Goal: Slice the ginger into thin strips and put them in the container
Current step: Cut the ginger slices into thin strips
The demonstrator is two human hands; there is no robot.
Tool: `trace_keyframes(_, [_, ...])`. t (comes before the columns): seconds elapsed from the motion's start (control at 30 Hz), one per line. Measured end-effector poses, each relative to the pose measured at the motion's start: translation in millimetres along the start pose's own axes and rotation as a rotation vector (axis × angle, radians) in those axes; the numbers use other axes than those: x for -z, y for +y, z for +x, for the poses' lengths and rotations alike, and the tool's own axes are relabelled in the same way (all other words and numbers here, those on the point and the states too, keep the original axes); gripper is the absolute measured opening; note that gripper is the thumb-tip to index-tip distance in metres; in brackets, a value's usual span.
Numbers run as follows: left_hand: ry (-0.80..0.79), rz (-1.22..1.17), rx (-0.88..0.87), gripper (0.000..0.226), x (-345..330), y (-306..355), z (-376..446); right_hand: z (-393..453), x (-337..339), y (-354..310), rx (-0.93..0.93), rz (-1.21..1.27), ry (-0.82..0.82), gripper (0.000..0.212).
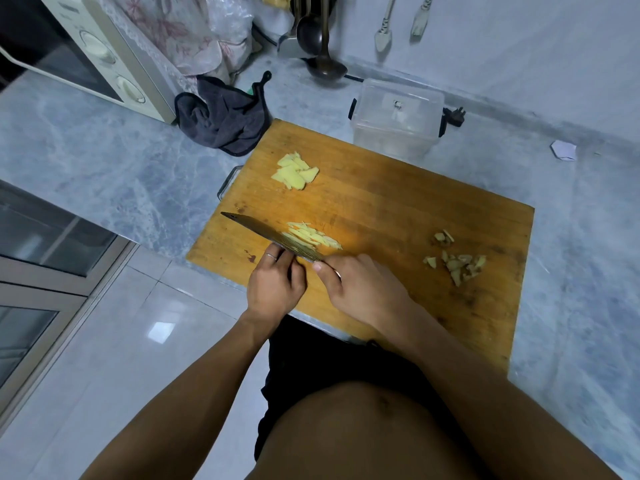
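A wooden cutting board [398, 202] lies on the marble counter. My right hand [363, 289] grips the handle of a cleaver [266, 233], whose blade is angled to the upper left over the board. Thin ginger strips [315, 237] lie just beyond the blade. My left hand [277, 285] sits on the blade's near side, its fingers curled against the blade; what is under them is hidden. A pile of flat ginger slices [294, 171] rests at the board's far left. The clear plastic container [396, 119] stands beyond the board's far edge.
Ginger peel scraps [457, 261] lie on the board's right side. A dark cloth [225, 116] is bunched at the board's far left corner, next to a cream oven [86, 50]. A ladle [322, 60] hangs at the back wall. The counter edge runs under my wrists.
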State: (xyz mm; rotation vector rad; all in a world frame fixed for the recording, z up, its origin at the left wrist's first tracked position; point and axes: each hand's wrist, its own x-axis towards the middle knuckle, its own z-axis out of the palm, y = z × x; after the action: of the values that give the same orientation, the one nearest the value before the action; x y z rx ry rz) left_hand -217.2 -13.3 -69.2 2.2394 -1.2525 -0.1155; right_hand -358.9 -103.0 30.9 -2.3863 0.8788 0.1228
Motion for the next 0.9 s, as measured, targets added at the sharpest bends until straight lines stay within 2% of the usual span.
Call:
trace_keyframes(0.33, [0.005,0.004,0.014,0.034,-2,-2,1,4,-2,-2,-0.004,0.011,-0.034,0.038])
trace_keyframes(0.57, [0.004,0.021,-0.012,0.032,0,-3,1,12,-13,-3,0.033,-0.030,0.010,0.042])
trace_keyframes(0.9, [0.007,-0.014,0.002,0.033,-3,-5,0,-1,3,-4,-0.034,0.056,-0.013,0.040])
